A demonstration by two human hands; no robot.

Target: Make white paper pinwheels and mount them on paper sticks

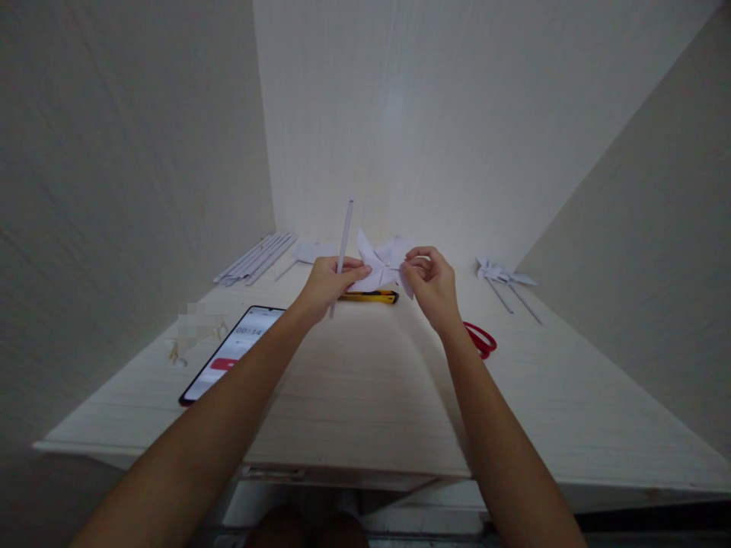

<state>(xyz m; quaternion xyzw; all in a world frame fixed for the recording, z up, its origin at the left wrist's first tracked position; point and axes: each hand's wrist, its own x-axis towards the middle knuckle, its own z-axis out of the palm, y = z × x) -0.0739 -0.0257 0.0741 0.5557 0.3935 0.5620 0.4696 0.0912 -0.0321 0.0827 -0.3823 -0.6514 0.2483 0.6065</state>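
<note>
Fingers of both hands pinch stick and pinwheel.

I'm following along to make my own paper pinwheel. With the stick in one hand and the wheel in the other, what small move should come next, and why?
Probably press the paper pinwheel onto the white stick. The left hand grips the stick upright behind the wheel, and the right hand pinches at the wheel's centre, so the two look lined up but not visibly fastened.

A pale wooden table carries a phone at its left. Beyond the phone lie white sticks; right of it lie a yellow knife, red scissors and, farther right, finished pinwheels.
</note>
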